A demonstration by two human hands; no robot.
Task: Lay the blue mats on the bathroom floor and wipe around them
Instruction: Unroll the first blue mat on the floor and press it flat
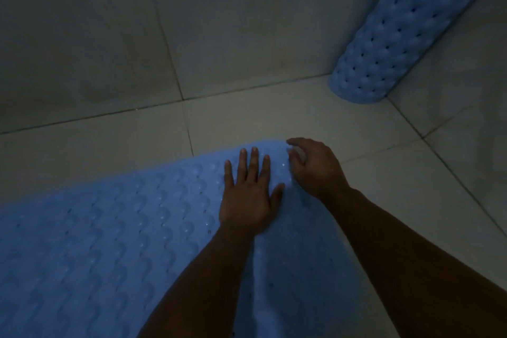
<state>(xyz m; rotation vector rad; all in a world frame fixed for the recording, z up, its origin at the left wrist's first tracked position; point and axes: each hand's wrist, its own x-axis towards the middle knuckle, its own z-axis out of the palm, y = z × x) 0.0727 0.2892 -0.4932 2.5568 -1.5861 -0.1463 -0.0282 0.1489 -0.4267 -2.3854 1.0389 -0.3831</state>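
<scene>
Tiled floor (288, 115); rolled mat (397, 35) in corner; left hand (249, 195) flat, right hand (315, 167) pinching flat mat (96, 241).

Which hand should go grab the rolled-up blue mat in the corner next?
Probably the right hand. It is on the side nearer the rolled mat, while the left hand presses flat on the laid mat.

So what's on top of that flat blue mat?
Both hands: the left hand presses flat on the flat mat, the right hand curls at its far edge. The mat surface beneath them is hidden.
</scene>
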